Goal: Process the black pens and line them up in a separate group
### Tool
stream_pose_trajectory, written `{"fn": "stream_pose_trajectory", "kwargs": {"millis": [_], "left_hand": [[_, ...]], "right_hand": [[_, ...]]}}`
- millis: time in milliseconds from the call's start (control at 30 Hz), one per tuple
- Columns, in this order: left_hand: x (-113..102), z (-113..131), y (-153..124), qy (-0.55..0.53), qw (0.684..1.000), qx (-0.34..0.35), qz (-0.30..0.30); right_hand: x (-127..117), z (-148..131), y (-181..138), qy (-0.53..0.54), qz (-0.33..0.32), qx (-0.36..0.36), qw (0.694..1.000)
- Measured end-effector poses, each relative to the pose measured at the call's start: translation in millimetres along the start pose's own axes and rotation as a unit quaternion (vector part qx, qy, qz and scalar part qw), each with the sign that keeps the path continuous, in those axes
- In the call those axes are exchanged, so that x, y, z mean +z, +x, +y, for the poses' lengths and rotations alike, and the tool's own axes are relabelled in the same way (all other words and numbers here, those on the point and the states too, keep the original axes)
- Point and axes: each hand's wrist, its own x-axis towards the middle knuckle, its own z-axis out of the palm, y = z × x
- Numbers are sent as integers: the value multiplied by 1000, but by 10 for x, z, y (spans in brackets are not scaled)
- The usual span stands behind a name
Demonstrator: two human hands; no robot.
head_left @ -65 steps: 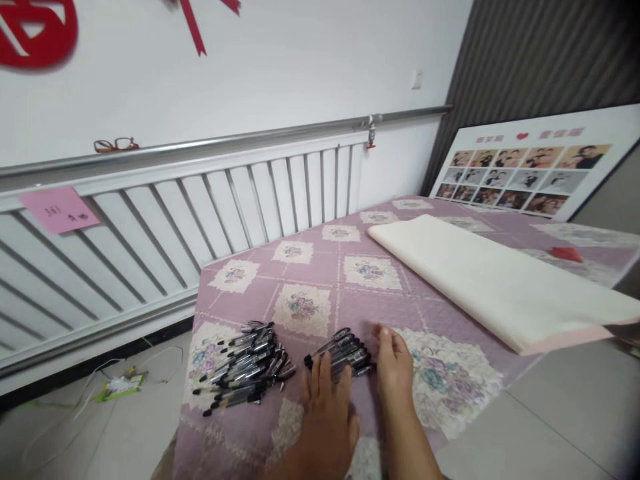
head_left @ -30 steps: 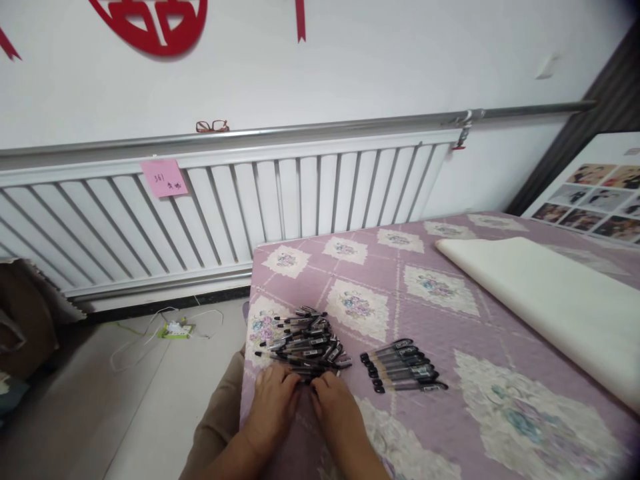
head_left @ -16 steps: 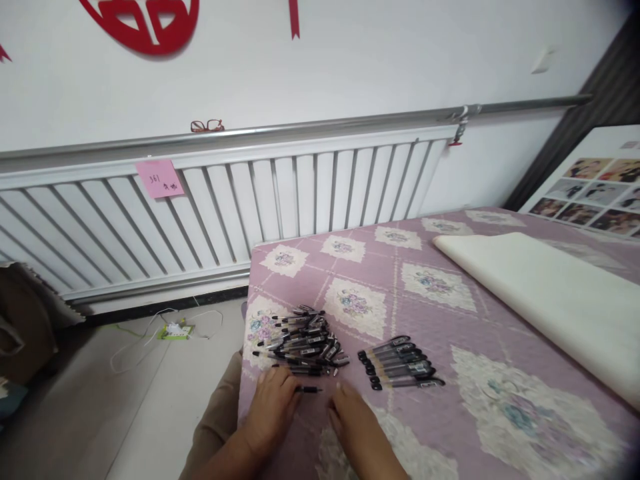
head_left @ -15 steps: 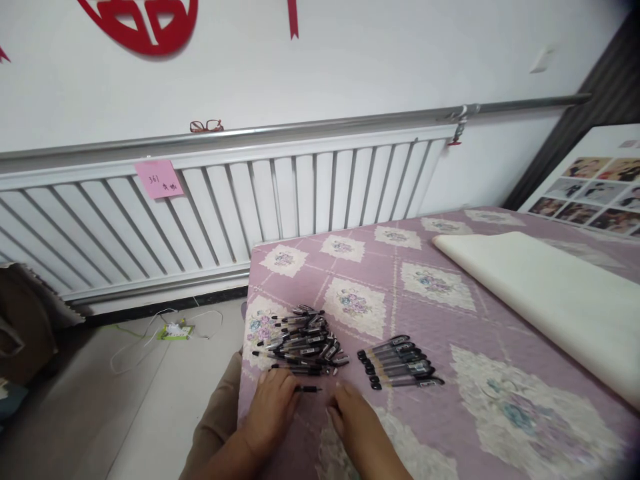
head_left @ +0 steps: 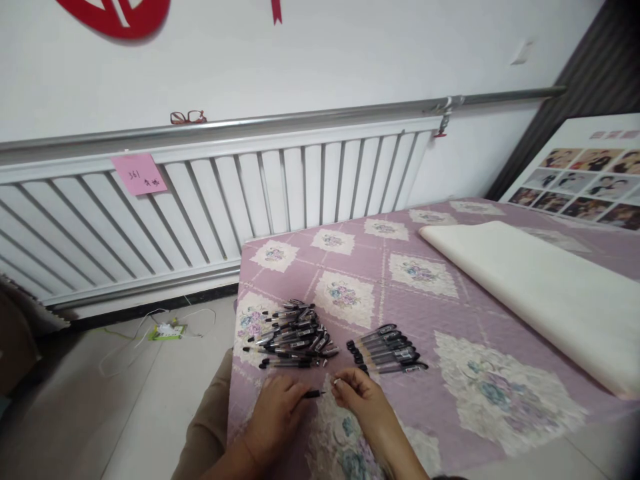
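My left hand [head_left: 275,415] rests on the purple floral bedspread [head_left: 450,320] with its fingers closed on one black pen [head_left: 313,394], which points right. My right hand [head_left: 359,395] is just right of the pen's end, fingertips pinched together on something too small to name. Right beyond my hands lies a loose pile of black pens [head_left: 290,333]. A neat row of several black pens [head_left: 386,349] lies side by side to the right of the pile.
A long cream folded sheet [head_left: 530,293] lies across the right of the bed. A white radiator [head_left: 240,193] with a pink note [head_left: 139,173] and red glasses [head_left: 187,118] lines the wall. A photo board [head_left: 580,173] leans at the far right. Cables [head_left: 165,330] lie on the floor.
My hands have gone from the neat row to the loose pile, and the left hand has drawn one pen out toward me. The right hand has closed into a pinch at the pen's end.
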Motion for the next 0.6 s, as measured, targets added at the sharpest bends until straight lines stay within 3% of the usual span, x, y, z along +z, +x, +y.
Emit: {"fn": "stream_pose_trajectory", "kwargs": {"millis": [233, 600], "left_hand": [[-2, -10, -3, -5, 1000, -12, -8], [15, -22, -1, -5, 1000, -1, 3]], "right_hand": [[56, -13, -41, -14, -48, -11, 999], [70, -35, -55, -128, -83, -59, 986]]}}
